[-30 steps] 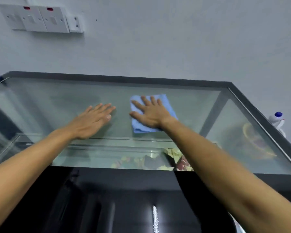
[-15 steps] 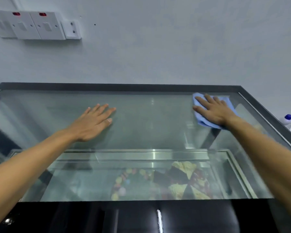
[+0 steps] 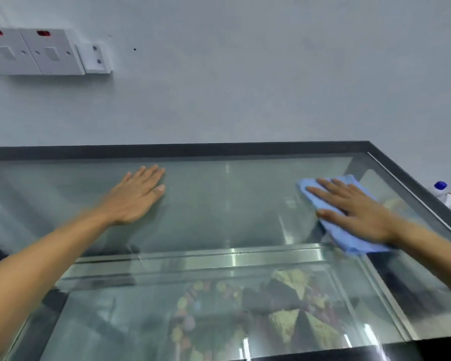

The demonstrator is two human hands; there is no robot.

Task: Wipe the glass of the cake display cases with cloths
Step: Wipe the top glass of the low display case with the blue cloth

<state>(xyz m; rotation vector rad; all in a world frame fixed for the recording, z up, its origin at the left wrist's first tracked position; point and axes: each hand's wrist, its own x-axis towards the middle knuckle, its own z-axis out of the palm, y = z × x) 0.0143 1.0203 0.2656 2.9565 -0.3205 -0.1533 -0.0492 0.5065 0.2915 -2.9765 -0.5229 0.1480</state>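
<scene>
Right hand (image 3: 357, 212) flat, fingers spread, presses the blue cloth (image 3: 349, 235) at the glass top's (image 3: 232, 204) right end. Left hand (image 3: 138, 196) rests open-palmed (just bracing). Mid-wipe, I'd judge; the near strip looks untouched.

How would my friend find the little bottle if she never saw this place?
Start at the glass display case and follow its dark frame to the far right corner. Just past that edge stands the small white bottle, the only thing there with a blue cap.
</scene>
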